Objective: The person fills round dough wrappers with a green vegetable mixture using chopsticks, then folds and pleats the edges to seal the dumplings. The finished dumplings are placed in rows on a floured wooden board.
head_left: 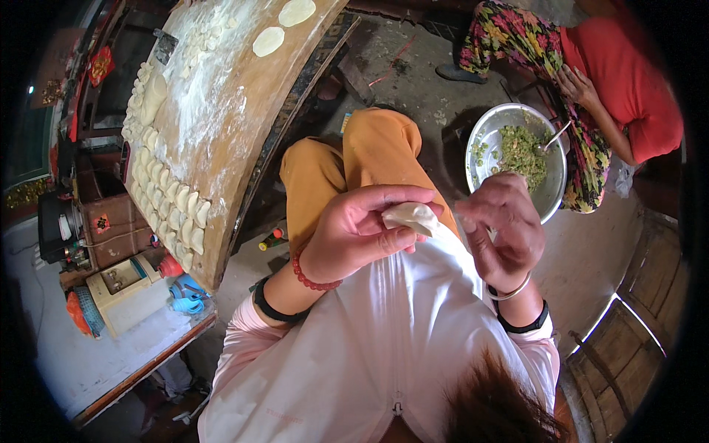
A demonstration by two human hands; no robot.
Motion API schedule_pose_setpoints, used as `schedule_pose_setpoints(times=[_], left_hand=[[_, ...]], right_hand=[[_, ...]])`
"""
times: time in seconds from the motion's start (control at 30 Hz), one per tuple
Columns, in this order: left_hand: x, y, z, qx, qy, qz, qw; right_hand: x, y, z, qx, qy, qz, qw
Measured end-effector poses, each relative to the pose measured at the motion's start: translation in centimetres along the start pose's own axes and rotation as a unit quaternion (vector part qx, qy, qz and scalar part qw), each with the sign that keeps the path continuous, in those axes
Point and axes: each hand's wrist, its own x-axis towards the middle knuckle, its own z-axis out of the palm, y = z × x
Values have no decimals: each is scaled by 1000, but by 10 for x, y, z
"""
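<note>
Over my lap, my left hand pinches a white folded dumpling between thumb and fingers. The dumpling has a rounded belly, and its wrapper looks closed along the part that shows. Just to the right, apart from it, is my right hand, slightly blurred. Its fingers are loosely curled, with a gap between thumb and forefinger and nothing visible in them. Beyond this hand stands a metal basin of chopped green filling, a spoon resting in it.
On the left, a floured wooden board bears rows of finished dumplings and two flat round wrappers. A seated person in a red top is close behind the basin. A cream-coloured appliance sits on the table at lower left.
</note>
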Motion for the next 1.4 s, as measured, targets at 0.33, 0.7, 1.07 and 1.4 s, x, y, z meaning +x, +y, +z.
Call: schedule_pose_setpoints(times=[0.33,0.7,1.07,1.4], left_hand=[[2,-1,0,-83,-14,-56,995],[5,7,-5,98,35,26,994],[18,6,4,397,126,172,893],[12,-3,-6,547,154,290,770]], right_hand=[[8,-4,2,-6,-43,-96,994],[-6,11,-5,-145,-93,78,982],[-7,4,28,420,-119,388,812],[-12,-5,49,236,15,320,917]])
